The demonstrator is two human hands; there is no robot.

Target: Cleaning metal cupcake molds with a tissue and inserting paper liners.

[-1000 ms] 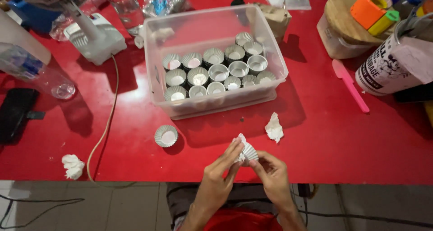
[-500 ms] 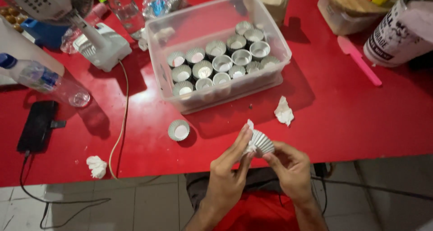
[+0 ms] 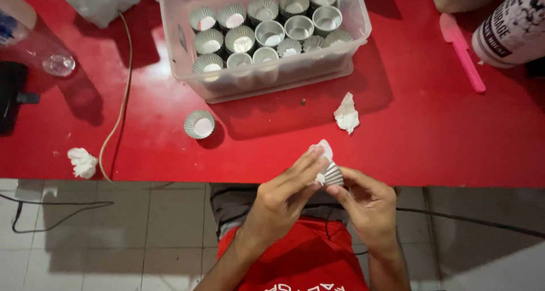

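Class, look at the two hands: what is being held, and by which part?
The right hand pinches a small fluted metal cup by its side; the left hand presses white tissue into it.

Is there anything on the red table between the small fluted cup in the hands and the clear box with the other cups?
Almost nothing. The fluted cup is held by the left hand and right hand at the table's near edge. Between it and the clear box the red table is bare; only a crumpled tissue lies slightly to the right.

1 head-worn camera looks steeply down, fairly close, over the red table's (image 3: 431, 143) near edge, perhaps slightly tilted.
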